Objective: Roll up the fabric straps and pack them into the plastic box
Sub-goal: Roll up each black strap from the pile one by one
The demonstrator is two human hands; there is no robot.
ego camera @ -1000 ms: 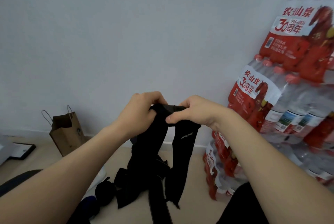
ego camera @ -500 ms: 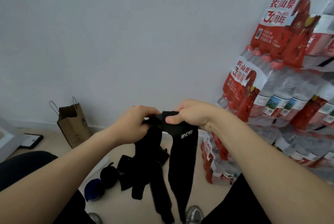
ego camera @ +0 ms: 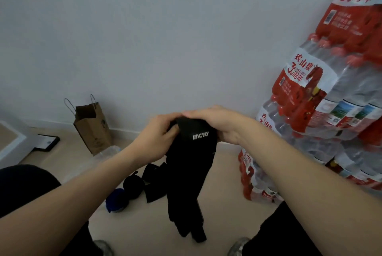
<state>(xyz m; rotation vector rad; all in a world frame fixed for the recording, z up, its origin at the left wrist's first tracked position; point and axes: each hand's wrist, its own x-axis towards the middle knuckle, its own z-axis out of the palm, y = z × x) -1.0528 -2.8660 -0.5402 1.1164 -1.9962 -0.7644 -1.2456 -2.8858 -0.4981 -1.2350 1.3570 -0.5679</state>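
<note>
A black fabric strap (ego camera: 191,173) with a white logo hangs in front of me, its top end folded over. My left hand (ego camera: 154,139) grips that top end from the left. My right hand (ego camera: 217,124) holds it from above and the right, fingers curled over the fold. The strap's free end dangles above the floor between my knees. On the floor lie a black rolled strap (ego camera: 133,187), a blue rolled strap (ego camera: 115,202) and a loose black strap (ego camera: 154,183). A clear plastic box (ego camera: 93,160) sits partly hidden behind my left forearm.
A brown paper bag (ego camera: 91,127) stands against the wall at the left. Stacked packs of bottled water (ego camera: 322,111) fill the right side. A white box (ego camera: 12,142) and a dark flat item (ego camera: 46,142) lie at the far left. My knees frame the bottom.
The camera has tilted down and the strap's hanging part looks shorter. Both hands have closed in together over the strap's top end, with the logo now just below my fingers.
</note>
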